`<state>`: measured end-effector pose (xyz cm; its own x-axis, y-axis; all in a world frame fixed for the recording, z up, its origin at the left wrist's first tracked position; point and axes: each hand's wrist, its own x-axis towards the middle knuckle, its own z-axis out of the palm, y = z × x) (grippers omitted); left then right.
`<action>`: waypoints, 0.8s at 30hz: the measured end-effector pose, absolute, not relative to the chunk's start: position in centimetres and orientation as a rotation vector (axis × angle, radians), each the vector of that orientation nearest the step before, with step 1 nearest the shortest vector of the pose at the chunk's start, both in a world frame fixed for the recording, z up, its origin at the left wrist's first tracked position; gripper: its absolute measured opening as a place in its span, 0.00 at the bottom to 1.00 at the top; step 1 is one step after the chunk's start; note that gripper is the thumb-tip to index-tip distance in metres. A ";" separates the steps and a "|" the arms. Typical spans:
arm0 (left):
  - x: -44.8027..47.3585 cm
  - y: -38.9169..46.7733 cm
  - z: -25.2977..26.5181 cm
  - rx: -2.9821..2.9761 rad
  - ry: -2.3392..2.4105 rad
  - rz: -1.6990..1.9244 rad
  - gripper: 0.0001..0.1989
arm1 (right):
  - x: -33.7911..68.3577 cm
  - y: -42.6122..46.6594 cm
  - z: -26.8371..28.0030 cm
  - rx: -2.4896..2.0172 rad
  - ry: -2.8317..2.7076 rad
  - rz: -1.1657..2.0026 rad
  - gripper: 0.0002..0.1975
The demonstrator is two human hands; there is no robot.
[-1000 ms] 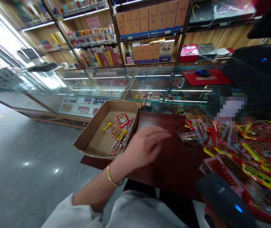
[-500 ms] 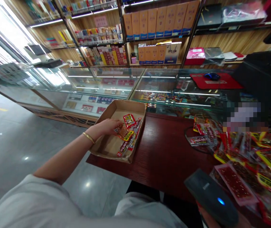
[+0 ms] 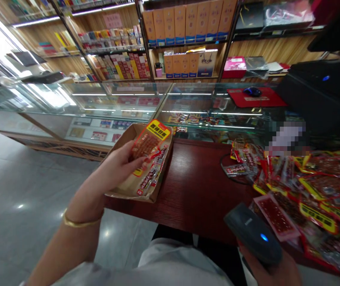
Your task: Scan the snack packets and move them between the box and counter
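My left hand (image 3: 119, 167) grips a snack packet (image 3: 149, 141) with a yellow top and brown contents, raised over the cardboard box (image 3: 121, 194). Inside that box lie more packets, among them dark slim ones (image 3: 148, 178) along its right side. Closed around a black barcode scanner (image 3: 253, 234) with a lit blue light, my right hand (image 3: 277, 270) is low at the right, beside the packet pile. A clear-wrapped tray of reddish food (image 3: 276, 216) lies just past the scanner.
A heap of snack packets (image 3: 321, 190) covers the right of the dark red wooden tabletop (image 3: 193, 178). Behind it stand a glass display case (image 3: 122, 101), a red mouse pad (image 3: 256, 101) with a mouse, and stocked shelves. A black machine (image 3: 315, 87) stands at the right.
My left hand has lifted a yellow-topped packet up from inside the box. The scanner stays in my right hand, and the whole view has shifted slightly.
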<state>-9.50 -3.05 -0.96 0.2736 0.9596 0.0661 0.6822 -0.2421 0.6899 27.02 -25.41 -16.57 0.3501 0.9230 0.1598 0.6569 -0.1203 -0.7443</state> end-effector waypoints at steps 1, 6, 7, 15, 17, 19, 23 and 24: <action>-7.2 -4.3 -1.6 1.851 1.289 0.677 0.22 | 26.8 -25.2 -16.1 -1.852 -1.374 0.441 0.20; 3.6 -7.0 -9.8 1.228 0.920 0.604 0.16 | 26.3 -24.8 -14.1 -1.803 -1.403 0.472 0.18; 4.8 -6.9 -11.4 1.175 0.921 0.602 0.16 | 26.4 -24.8 -14.0 -1.799 -1.423 0.475 0.17; 5.5 -5.4 -16.0 0.995 0.975 0.623 0.17 | 26.8 -25.1 -15.0 -1.808 -1.663 0.596 0.16; 5.4 -5.4 -16.0 0.974 0.983 0.631 0.18 | 26.7 -25.0 -15.2 -1.823 -1.668 0.595 0.16; 5.5 -5.4 -16.0 0.957 0.984 0.636 0.17 | 26.6 -24.9 -15.3 -1.829 -1.667 0.579 0.16; 5.5 -5.1 -16.1 0.938 0.974 0.636 0.17 | 27.3 -24.7 -15.1 -1.823 -1.686 0.559 0.15; 5.5 -5.0 -16.1 0.935 0.971 0.634 0.18 | 27.5 -24.7 -15.0 -1.819 -1.691 0.548 0.14</action>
